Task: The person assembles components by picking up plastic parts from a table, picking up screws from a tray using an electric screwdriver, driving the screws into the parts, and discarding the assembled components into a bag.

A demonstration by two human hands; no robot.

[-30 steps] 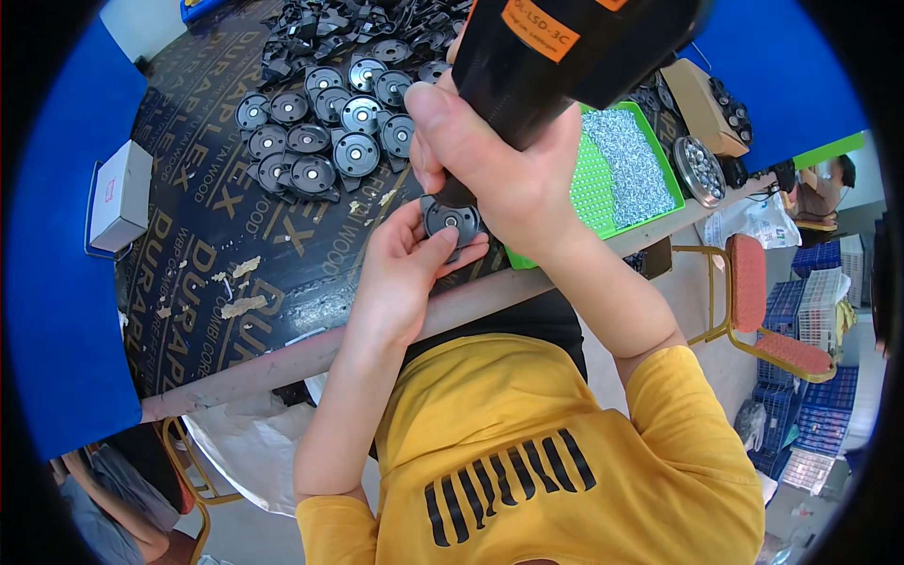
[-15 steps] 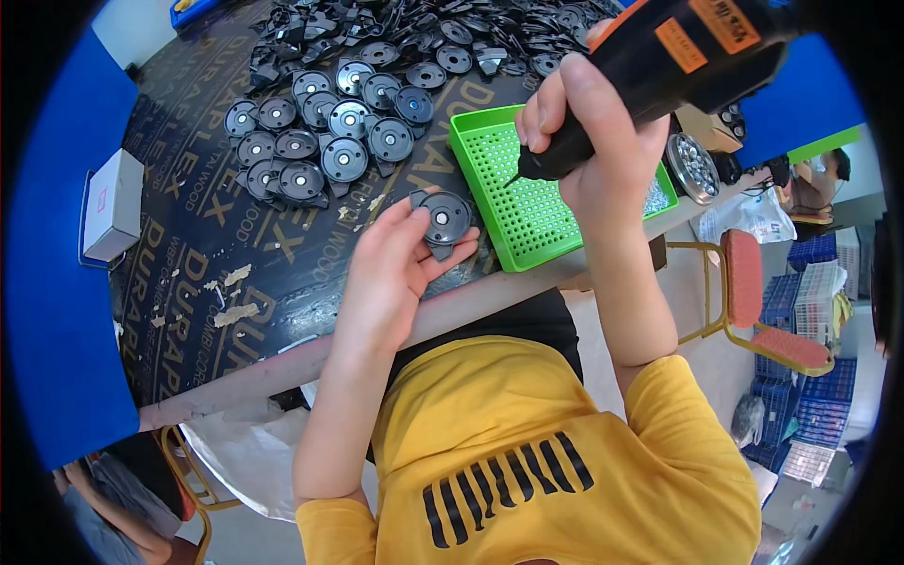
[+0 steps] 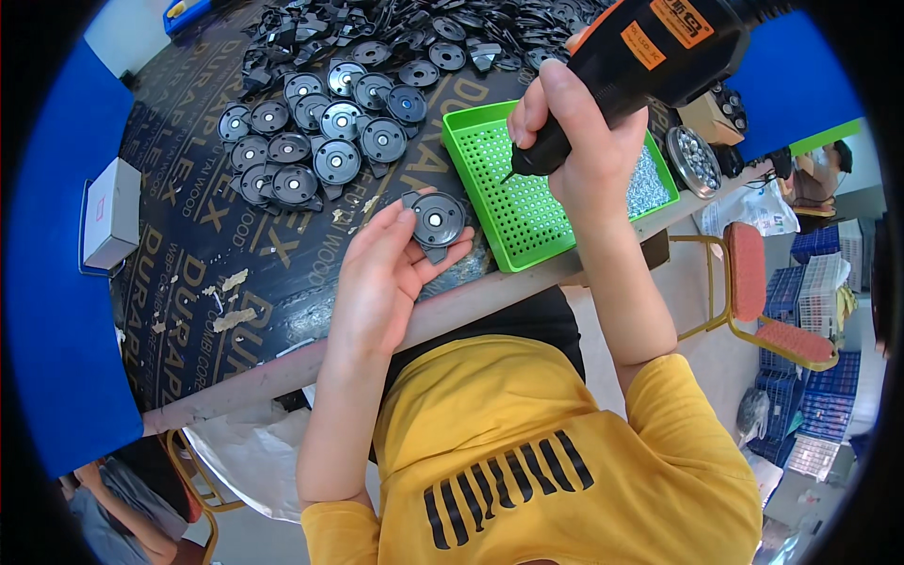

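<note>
My left hand [image 3: 395, 250] holds a round black plastic part [image 3: 439, 222] near the table's front edge, thumb at its rim and fingers underneath. The part has a pale centre and a small tab pointing toward me. My right hand [image 3: 589, 141] is wrapped round a black electric screwdriver [image 3: 612, 75] with orange labels. Its thin bit points down and left, above a green perforated tray [image 3: 518, 254], apart from the held part. Small silver screws [image 3: 647, 186] lie at the tray's right end, partly behind my right wrist.
Several similar round parts [image 3: 336, 161] lie left of the tray, with a dense heap of black pieces [image 3: 377, 24] behind them. A round dish of metal bits [image 3: 693, 162] stands right of the tray. A white box [image 3: 113, 215] sits by the blue panel [image 3: 56, 282] at left.
The screwdriver and my right hand have shifted slightly left and down, exposing more screws in the tray. My left hand still holds the round part, moved very slightly left.
</note>
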